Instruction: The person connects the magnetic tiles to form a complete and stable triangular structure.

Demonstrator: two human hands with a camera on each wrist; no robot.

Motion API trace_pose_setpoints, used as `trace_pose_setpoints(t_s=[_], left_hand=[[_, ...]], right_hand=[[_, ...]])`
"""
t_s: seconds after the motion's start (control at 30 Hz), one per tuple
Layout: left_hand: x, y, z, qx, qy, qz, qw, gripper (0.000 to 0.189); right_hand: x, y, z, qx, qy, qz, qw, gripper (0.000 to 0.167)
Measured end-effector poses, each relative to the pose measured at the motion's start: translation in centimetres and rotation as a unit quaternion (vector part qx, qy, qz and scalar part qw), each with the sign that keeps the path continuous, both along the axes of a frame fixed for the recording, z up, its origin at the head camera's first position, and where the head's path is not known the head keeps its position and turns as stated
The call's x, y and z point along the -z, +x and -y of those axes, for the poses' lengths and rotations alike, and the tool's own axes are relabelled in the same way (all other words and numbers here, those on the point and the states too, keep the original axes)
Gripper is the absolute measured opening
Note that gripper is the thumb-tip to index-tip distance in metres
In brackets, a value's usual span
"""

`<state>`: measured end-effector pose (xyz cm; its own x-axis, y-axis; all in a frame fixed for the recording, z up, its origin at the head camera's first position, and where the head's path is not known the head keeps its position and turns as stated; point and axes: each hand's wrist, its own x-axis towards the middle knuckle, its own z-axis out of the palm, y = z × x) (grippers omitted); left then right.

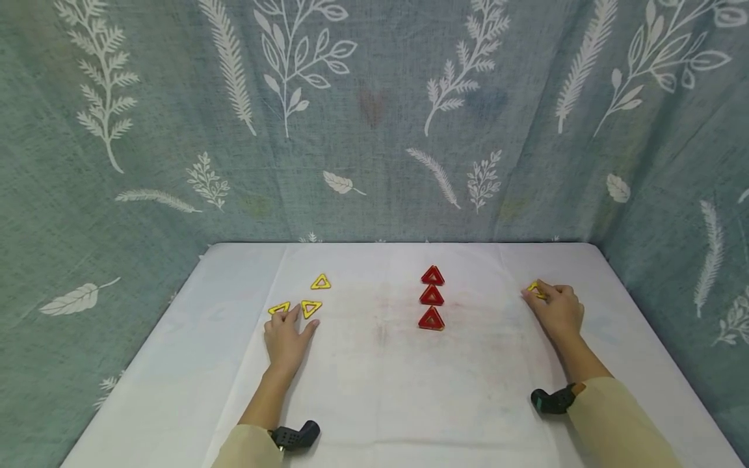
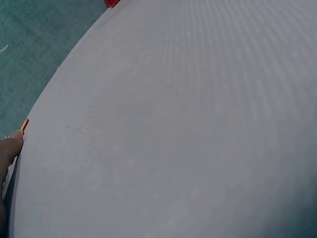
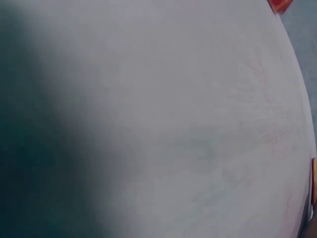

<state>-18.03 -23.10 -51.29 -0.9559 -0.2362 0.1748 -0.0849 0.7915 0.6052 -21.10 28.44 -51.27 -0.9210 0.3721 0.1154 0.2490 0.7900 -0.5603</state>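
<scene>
My right hand (image 1: 557,311) pinches a yellow triangle (image 1: 534,286), an open-centred piece, between thumb and fingers at the right side of the table. A yellow edge beside the fingers shows at the right border of the right wrist view. At the left, my left hand (image 1: 287,341) lies with fingers extended and thumb spread. Its fingertips overlap the lower edge of a yellow triangle frame (image 1: 275,309). Another yellow triangle frame (image 1: 311,308) lies just past the index finger and thumb, and a further yellow triangle (image 1: 320,281) sits farther back.
Three red triangles (image 1: 432,296) form a column front to back near the table's middle. A white cloth (image 1: 374,390) covers the table. Behind and beside it hangs a green-blue leaf-patterned curtain (image 1: 374,130). Dark wrist devices (image 1: 298,434) sit on both forearms.
</scene>
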Motion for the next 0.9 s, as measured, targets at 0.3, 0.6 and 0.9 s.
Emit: trace_pose_setpoints(t_s=[0.3, 0.6, 0.9], left_hand=[[-0.2, -1.3, -0.2, -0.006, -0.042, 0.005, 0.9991, 0.06], [-0.4, -1.7, -0.2, 0.001, -0.073, 0.014, 0.9972, 0.049], [0.0, -1.1, 0.0, 0.049, -0.066, 0.013, 0.9966, 0.045]], right_hand=[[-0.4, -0.2, -0.2, 0.011, -0.001, -0.002, 0.9999, 0.054], [0.5, 0.1, -0.2, -0.012, -0.005, -0.014, 0.9998, 0.055], [0.2, 1.4, 0.4, -0.053, 0.002, -0.037, 0.9979, 0.05]])
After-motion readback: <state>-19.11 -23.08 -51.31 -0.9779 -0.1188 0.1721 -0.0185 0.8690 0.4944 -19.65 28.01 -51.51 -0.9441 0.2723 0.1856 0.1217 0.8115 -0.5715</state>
